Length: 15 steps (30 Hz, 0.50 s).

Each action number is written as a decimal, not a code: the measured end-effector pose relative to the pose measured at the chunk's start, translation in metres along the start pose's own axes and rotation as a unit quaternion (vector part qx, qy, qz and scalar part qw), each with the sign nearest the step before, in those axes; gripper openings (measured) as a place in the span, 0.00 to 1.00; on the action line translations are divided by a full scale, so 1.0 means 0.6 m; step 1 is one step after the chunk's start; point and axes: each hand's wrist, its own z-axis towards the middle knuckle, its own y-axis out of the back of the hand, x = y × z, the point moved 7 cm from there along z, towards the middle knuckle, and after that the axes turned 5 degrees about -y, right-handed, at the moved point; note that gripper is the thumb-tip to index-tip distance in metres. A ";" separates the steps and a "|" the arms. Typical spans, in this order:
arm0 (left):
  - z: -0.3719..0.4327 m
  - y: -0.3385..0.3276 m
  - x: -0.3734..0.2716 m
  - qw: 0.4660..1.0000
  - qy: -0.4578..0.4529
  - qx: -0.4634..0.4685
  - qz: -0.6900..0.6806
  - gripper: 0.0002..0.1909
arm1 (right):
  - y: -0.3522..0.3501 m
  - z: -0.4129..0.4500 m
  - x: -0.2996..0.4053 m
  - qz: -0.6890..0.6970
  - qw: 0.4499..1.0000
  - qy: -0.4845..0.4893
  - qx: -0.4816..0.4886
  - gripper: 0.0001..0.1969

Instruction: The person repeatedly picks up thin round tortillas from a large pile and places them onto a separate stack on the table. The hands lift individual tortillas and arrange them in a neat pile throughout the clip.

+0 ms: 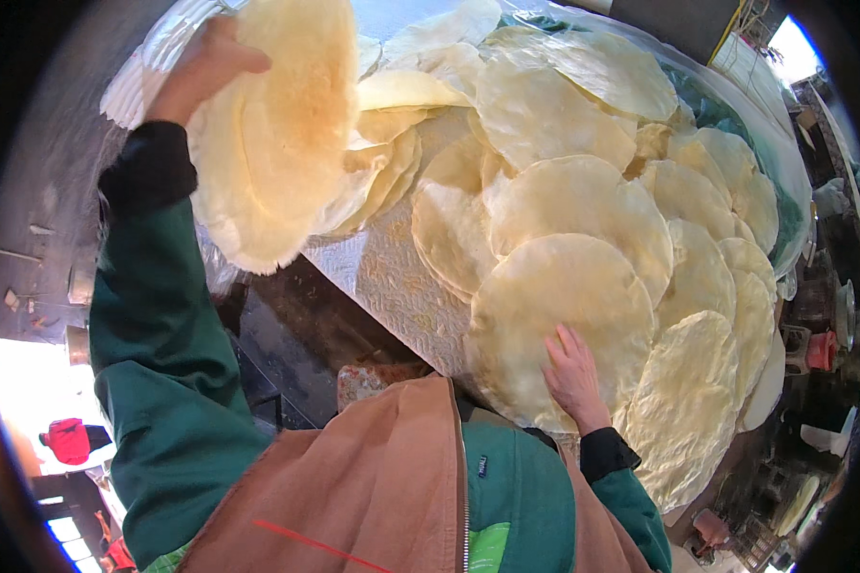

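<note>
My left hand (211, 68) is at the upper left with its thumb over the edge of a large, thin, pale-yellow flatbread (294, 136). That sheet is tilted up and a second layer shows along its left side; the fingers behind are partly hidden. My right hand (573, 372) lies palm down on a round flatbread (545, 301) close to my body, gripping nothing. Beyond it, several overlapping flatbreads (580, 193) spread across a table with a pale, embossed cover (394, 279). Folded sheets (390, 168) sit beside the raised flatbread.
Clear plastic and green sheeting (785, 208) edge the pile on the far right. Translucent white layered material (132, 86) is beside my left hand. A patterned seat (373, 383) stands below the table edge. A person in red (68, 440) is far left; a red container (822, 351) is far right.
</note>
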 end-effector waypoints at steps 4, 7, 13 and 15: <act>-0.040 -0.141 -0.096 0.964 -0.168 -0.055 0.198 0.12 | 0.004 -0.013 -0.017 -0.009 0.999 -0.030 0.009 0.23; -0.137 -0.316 -0.108 0.964 -0.126 0.087 0.218 0.05 | 0.000 -0.003 -0.010 0.005 1.000 -0.019 0.014 0.23; -0.307 -0.579 -0.049 0.969 -0.116 0.206 0.074 0.06 | -0.005 -0.003 -0.011 0.000 0.999 -0.023 0.032 0.23; -0.313 -0.584 -0.049 0.969 -0.132 0.203 0.054 0.12 | -0.004 -0.006 -0.015 -0.004 0.999 -0.030 0.035 0.24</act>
